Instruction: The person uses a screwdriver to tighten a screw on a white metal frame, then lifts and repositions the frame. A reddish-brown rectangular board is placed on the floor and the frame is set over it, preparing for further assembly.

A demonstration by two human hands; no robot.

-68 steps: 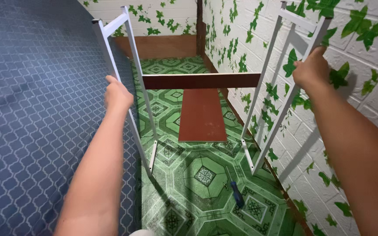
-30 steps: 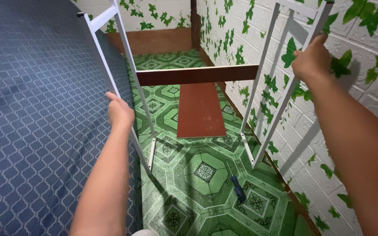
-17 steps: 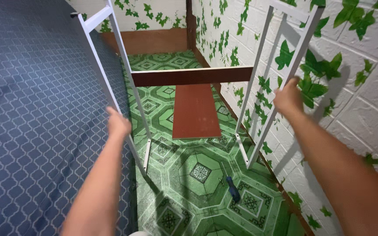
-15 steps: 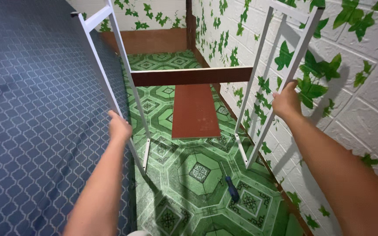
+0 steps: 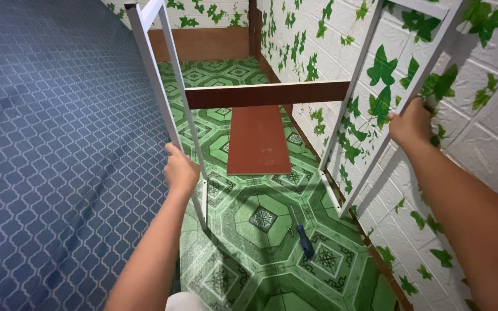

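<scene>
A shelf rack stands between a bed and a wall. It has two white metal side frames, the left frame [image 5: 157,80] and the right frame [image 5: 376,75], joined by a brown wooden board [image 5: 266,95] seen edge-on. My left hand [image 5: 180,170] grips a bar of the left frame low down. My right hand [image 5: 413,124] grips the outer bar of the right frame, close to the wall. A second brown board [image 5: 259,141] lies flat on the green tiled floor under the rack.
A blue patterned mattress [image 5: 53,150] fills the left side. A white brick wall with green ivy leaves [image 5: 479,103] runs along the right. A blue-handled screwdriver [image 5: 304,239] and small screws [image 5: 290,230] lie on the green floor [image 5: 255,253]. A brown skirting board [image 5: 203,43] closes the far end.
Both hands have slid down the frame bars. The rack and the view have shifted slightly; the board on the floor and the screwdriver stay put.
</scene>
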